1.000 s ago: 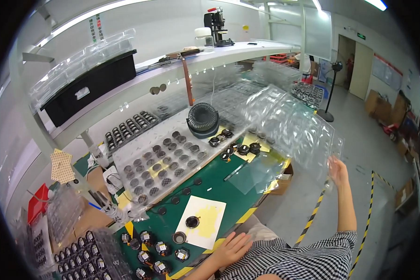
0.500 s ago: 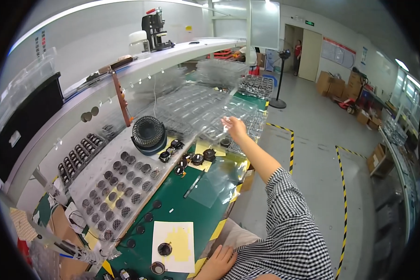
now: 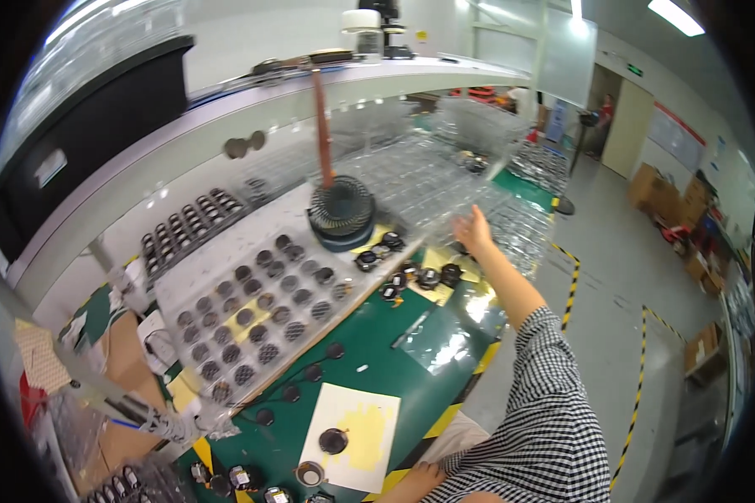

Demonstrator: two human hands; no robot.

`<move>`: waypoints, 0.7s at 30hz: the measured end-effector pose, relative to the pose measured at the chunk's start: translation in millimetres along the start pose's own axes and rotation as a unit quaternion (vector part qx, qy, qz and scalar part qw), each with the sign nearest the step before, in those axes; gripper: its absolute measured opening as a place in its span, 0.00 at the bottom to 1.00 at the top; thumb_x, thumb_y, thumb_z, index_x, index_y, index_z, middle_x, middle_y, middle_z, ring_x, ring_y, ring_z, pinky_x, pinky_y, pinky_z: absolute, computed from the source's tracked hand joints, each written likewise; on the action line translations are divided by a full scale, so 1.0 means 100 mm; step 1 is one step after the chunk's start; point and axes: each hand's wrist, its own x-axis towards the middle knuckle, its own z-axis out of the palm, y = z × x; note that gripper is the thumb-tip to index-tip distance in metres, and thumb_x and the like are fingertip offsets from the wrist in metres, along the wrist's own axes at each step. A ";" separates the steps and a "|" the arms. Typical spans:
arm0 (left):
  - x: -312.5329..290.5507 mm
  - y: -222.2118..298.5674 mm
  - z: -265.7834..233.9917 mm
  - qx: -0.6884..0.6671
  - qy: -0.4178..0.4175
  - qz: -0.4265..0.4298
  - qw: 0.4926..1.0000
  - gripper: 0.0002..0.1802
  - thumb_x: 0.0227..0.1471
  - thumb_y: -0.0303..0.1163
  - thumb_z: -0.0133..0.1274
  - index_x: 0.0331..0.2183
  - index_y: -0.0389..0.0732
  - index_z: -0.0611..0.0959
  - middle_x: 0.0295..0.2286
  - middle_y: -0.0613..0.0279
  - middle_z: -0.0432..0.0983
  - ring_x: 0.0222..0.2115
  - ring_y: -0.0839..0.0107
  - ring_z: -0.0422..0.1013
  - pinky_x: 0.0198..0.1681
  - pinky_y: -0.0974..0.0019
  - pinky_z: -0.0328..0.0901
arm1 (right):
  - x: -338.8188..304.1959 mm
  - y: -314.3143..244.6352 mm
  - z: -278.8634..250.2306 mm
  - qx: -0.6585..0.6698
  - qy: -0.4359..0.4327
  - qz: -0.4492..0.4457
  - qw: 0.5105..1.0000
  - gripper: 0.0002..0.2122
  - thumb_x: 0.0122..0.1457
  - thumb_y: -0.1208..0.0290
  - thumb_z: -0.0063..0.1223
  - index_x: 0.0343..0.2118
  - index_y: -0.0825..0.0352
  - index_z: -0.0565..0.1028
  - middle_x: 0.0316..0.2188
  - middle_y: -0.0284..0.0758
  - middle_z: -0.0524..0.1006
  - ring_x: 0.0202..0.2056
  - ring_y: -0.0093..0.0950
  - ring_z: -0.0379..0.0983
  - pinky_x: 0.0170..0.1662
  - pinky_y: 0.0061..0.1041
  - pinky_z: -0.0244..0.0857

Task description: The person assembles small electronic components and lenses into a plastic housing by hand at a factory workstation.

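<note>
My right hand [image 3: 474,230] is stretched out at the far right of the green-topped bench. Its fingers are extended and spread beside the near edge of the clear plastic trays [image 3: 419,189]; nothing shows in its grasp. Down at the bench's front edge, my left hand [image 3: 424,480] rests low against my lap, fingers laid flat and holding nothing visible. Ahead of it, a yellow-stained white sheet [image 3: 369,427] carries a round black part [image 3: 333,441] and a ring-like part [image 3: 309,474]. Several round black units [image 3: 429,278] sit on yellow paper nearer my right hand.
A clear tray of round dark discs [image 3: 252,314] stands left of centre, with a black fan [image 3: 341,210] behind it. A pen [image 3: 409,329] lies beside a transparent sheet [image 3: 449,344]. Above runs a white shelf [image 3: 445,71]. More clear trays [image 3: 538,168] stand at the far end.
The view has swung left, so the bench appears further right. The clear tray by my right hand lies flatter, and that hand now shows open beside it. My left hand stays low.
</note>
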 end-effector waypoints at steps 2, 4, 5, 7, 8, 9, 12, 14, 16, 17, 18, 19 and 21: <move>0.05 0.05 -0.09 0.004 -0.052 -0.035 0.998 0.11 0.45 0.32 0.49 0.33 0.42 0.80 0.27 0.61 0.75 0.35 0.65 0.72 0.29 0.64 0.70 | 0.06 -0.01 0.07 -0.005 0.016 -0.013 1.000 0.40 0.55 0.46 0.57 0.63 0.65 0.52 0.58 0.48 0.64 0.52 0.42 0.68 0.53 0.42 0.63; -0.04 -0.08 0.40 -0.007 0.098 -0.001 0.995 0.10 0.45 0.32 0.49 0.32 0.42 0.81 0.29 0.61 0.76 0.35 0.65 0.73 0.28 0.63 0.69 | 0.12 -0.01 0.12 -0.040 0.033 -0.042 0.998 0.40 0.54 0.46 0.59 0.62 0.66 0.55 0.55 0.47 0.68 0.50 0.40 0.69 0.51 0.41 0.64; -0.02 -0.11 0.54 -0.023 0.094 0.004 0.995 0.10 0.47 0.31 0.48 0.33 0.41 0.81 0.31 0.60 0.78 0.36 0.63 0.73 0.29 0.63 0.69 | 0.20 -0.05 0.07 -0.048 0.049 -0.055 0.996 0.41 0.53 0.46 0.60 0.61 0.67 0.56 0.53 0.47 0.70 0.49 0.39 0.70 0.49 0.40 0.65; 0.09 -0.01 0.10 -0.066 -0.008 -0.058 0.996 0.11 0.48 0.32 0.48 0.35 0.42 0.80 0.32 0.58 0.78 0.37 0.62 0.73 0.32 0.64 0.70 | 0.36 -0.11 -0.02 -0.060 0.089 -0.076 0.991 0.38 0.51 0.46 0.62 0.56 0.69 0.61 0.46 0.43 0.73 0.41 0.34 0.72 0.39 0.36 0.67; 0.13 0.04 -0.10 -0.112 -0.114 -0.117 0.980 0.13 0.49 0.33 0.47 0.37 0.42 0.80 0.33 0.56 0.78 0.39 0.61 0.73 0.35 0.65 0.70 | 0.44 -0.10 -0.02 -0.053 0.105 -0.083 0.990 0.33 0.49 0.45 0.64 0.47 0.69 0.68 0.36 0.37 0.73 0.32 0.30 0.70 0.30 0.31 0.64; 0.13 0.02 -0.10 -0.113 -0.108 -0.130 0.979 0.13 0.49 0.33 0.47 0.37 0.42 0.80 0.33 0.56 0.78 0.39 0.61 0.73 0.35 0.65 0.70 | 0.45 -0.01 0.10 -0.056 0.095 -0.073 0.991 0.33 0.49 0.45 0.64 0.47 0.69 0.68 0.36 0.37 0.73 0.32 0.30 0.70 0.30 0.31 0.64; 0.13 -0.01 -0.10 -0.075 -0.121 -0.076 0.987 0.13 0.49 0.32 0.46 0.36 0.41 0.80 0.34 0.56 0.77 0.39 0.60 0.72 0.37 0.64 0.69 | 0.62 -0.07 0.10 -0.072 0.126 -0.128 0.981 0.26 0.50 0.43 0.62 0.23 0.64 0.65 0.15 0.30 0.65 0.15 0.26 0.62 0.16 0.27 0.55; 0.12 -0.03 -0.08 -0.050 -0.130 -0.051 0.989 0.13 0.49 0.32 0.46 0.36 0.41 0.80 0.35 0.55 0.76 0.39 0.60 0.72 0.39 0.63 0.69 | 0.69 -0.03 0.14 -0.117 0.143 -0.118 0.976 0.28 0.50 0.40 0.59 0.24 0.66 0.67 0.15 0.31 0.65 0.14 0.27 0.62 0.16 0.27 0.55; 0.12 -0.05 -0.04 -0.026 -0.139 -0.025 0.990 0.13 0.49 0.32 0.46 0.36 0.41 0.80 0.35 0.55 0.76 0.40 0.59 0.71 0.40 0.62 0.68 | 0.81 -0.11 0.06 -0.218 0.151 -0.047 0.963 0.42 0.44 0.26 0.49 0.41 0.70 0.72 0.31 0.37 0.70 0.28 0.32 0.66 0.29 0.34 0.62; 0.11 -0.05 -0.02 -0.014 -0.146 -0.023 0.989 0.13 0.49 0.32 0.45 0.35 0.41 0.80 0.36 0.55 0.76 0.40 0.58 0.71 0.41 0.61 0.68 | 0.82 -0.02 0.10 -0.216 0.146 -0.037 0.965 0.45 0.45 0.24 0.47 0.47 0.70 0.70 0.35 0.39 0.69 0.31 0.33 0.65 0.31 0.34 0.63; 0.10 -0.05 0.01 -0.002 -0.151 -0.019 0.988 0.13 0.49 0.32 0.45 0.35 0.41 0.80 0.36 0.55 0.75 0.40 0.58 0.71 0.42 0.61 0.68 | 0.84 0.04 0.13 -0.215 0.140 -0.029 0.966 0.48 0.45 0.23 0.44 0.52 0.69 0.68 0.40 0.41 0.69 0.35 0.34 0.65 0.33 0.34 0.63; 0.08 -0.04 0.03 0.010 -0.158 -0.017 0.987 0.13 0.49 0.32 0.45 0.35 0.41 0.81 0.36 0.55 0.75 0.40 0.58 0.71 0.42 0.60 0.68 | 0.86 0.15 0.16 -0.201 0.126 -0.018 0.971 0.49 0.45 0.22 0.41 0.55 0.68 0.66 0.43 0.42 0.68 0.36 0.35 0.65 0.35 0.35 0.63; 0.08 -0.06 0.09 0.034 -0.167 0.021 0.985 0.13 0.48 0.32 0.45 0.35 0.41 0.81 0.37 0.54 0.75 0.40 0.57 0.71 0.44 0.59 0.67 | 1.04 -0.02 -0.12 -0.184 0.120 -0.039 0.975 0.49 0.47 0.22 0.36 0.59 0.64 0.64 0.49 0.43 0.69 0.38 0.34 0.65 0.38 0.34 0.62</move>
